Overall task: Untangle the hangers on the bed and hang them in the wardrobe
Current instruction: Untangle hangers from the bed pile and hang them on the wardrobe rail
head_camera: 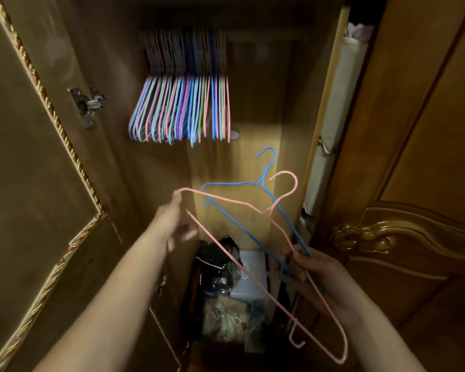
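I stand before the open wardrobe. A pink wire hanger (pixel 234 201) and a blue wire hanger (pixel 242 183) cross each other in front of me, hooks pointing up. My right hand (pixel 320 277) grips the lower right arms of both hangers. My left hand (pixel 169 218), blurred, touches the pink hanger's left corner with its fingertips. Several coloured hangers (pixel 183 108) hang packed together on the dark rail high inside the wardrobe, to the left of a free stretch of rail.
The wardrobe's left door (pixel 38 157) stands open with a metal hinge (pixel 87 106). A carved closed door (pixel 414 183) is on the right. Bags and a white box (pixel 250 275) fill the wardrobe floor. Folded cloth (pixel 338 108) sits in the right compartment.
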Available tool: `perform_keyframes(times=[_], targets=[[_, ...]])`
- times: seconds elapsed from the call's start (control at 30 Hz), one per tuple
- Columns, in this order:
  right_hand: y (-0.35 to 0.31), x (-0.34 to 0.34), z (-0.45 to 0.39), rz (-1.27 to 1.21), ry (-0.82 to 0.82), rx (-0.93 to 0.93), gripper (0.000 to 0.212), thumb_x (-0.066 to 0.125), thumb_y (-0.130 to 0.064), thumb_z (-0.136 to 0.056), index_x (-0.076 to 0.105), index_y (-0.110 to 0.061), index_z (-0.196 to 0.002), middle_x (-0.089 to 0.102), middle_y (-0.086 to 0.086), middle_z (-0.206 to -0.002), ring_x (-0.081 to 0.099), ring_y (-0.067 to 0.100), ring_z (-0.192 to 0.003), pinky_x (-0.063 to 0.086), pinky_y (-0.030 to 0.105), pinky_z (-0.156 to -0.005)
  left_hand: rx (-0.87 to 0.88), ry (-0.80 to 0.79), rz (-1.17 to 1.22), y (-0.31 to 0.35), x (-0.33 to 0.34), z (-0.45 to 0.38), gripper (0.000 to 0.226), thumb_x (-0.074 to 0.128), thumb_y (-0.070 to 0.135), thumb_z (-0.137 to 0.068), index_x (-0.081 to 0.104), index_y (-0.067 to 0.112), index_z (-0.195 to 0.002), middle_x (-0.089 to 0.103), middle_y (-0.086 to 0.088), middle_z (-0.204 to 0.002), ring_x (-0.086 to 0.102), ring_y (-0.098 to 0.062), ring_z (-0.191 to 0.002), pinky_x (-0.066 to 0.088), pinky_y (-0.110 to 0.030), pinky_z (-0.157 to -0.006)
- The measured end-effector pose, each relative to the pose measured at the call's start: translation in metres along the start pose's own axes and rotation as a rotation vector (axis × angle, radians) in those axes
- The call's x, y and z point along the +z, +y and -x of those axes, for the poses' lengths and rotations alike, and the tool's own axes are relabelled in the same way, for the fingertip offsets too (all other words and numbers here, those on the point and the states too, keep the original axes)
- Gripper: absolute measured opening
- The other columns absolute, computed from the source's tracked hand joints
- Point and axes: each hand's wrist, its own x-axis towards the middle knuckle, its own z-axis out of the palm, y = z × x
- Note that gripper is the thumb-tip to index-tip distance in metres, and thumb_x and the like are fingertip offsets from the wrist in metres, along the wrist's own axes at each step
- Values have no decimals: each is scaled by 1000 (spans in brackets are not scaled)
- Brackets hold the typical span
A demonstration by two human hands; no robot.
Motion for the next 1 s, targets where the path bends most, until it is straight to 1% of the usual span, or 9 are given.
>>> perform_keyframes(times=[0.1,0.2,0.27,0.43,0.5,0.57,0.7,0.8,1.0], targets=[[22,13,-19,-4,149,62,16,46,-4,-99,60,1,-94,43,10,-54,62,33,-77,57,36,-70,-133,-171,-213,-57,15,47,63,55,56,-94,31,32,-147,58,3,-123,61,-30,-107,58,-47,-77],[45,40,-55,115,276,102,22,50,-2,-98,55,-3,-76,46,7,-51,51,21,-56,46,26,-52,-370,-540,-159,-91,24,84,44,66,48,-90,49,34,-128,59,5,-120,60,-38,-118,54,-62,-87],[55,55,-76,191,329,93,25,49,1,-96,55,-6,-73,51,8,-59,49,12,-43,40,21,-41,-446,-662,-77,-103,25,88,65,81,44,-78,48,37,-134,52,-10,-138,58,-40,-121,53,-65,-85],[75,67,-104,246,374,53,30,48,1,-96,51,-12,-69,49,4,-64,46,11,-52,37,19,-41,-420,-619,-48,-117,16,88,94,81,13,-80,28,41,-152,61,-16,-133,57,-39,-121,55,-57,-90],[81,72,-109,300,364,29,28,49,-1,-94,50,-14,-69,44,4,-63,46,19,-58,39,27,-54,-383,-634,28,-122,13,87,81,73,4,-86,34,34,-151,72,-12,-113,72,-30,-95,59,-45,-81],[84,78,-114,373,369,9,21,51,-5,-91,52,-16,-74,43,5,-67,44,23,-70,37,32,-64,-325,-616,85,-120,11,89,63,67,3,-91,44,30,-144,74,-10,-102,70,-26,-79,57,-33,-66],[75,79,-117,512,343,-42,13,47,-11,-99,59,-10,-94,47,5,-74,43,17,-68,34,29,-60,-246,-581,99,-112,8,83,34,60,2,-96,61,16,-126,69,-13,-101,69,-24,-76,56,-26,-60],[65,68,-112,627,335,-28,33,40,-28,-105,60,-3,-111,57,12,-89,49,17,-76,38,30,-64,-239,-540,106,-106,5,73,20,58,-1,-95,64,3,-114,60,-18,-108,69,-25,-78,59,-26,-65],[36,31,-92,701,471,-78,30,46,-39,-100,54,-19,-80,51,8,-71,51,24,-67,40,38,-67,-202,-584,112,-80,21,64,29,58,-2,-95,55,-8,-123,52,-18,-106,66,-34,-87,62,-35,-78]])
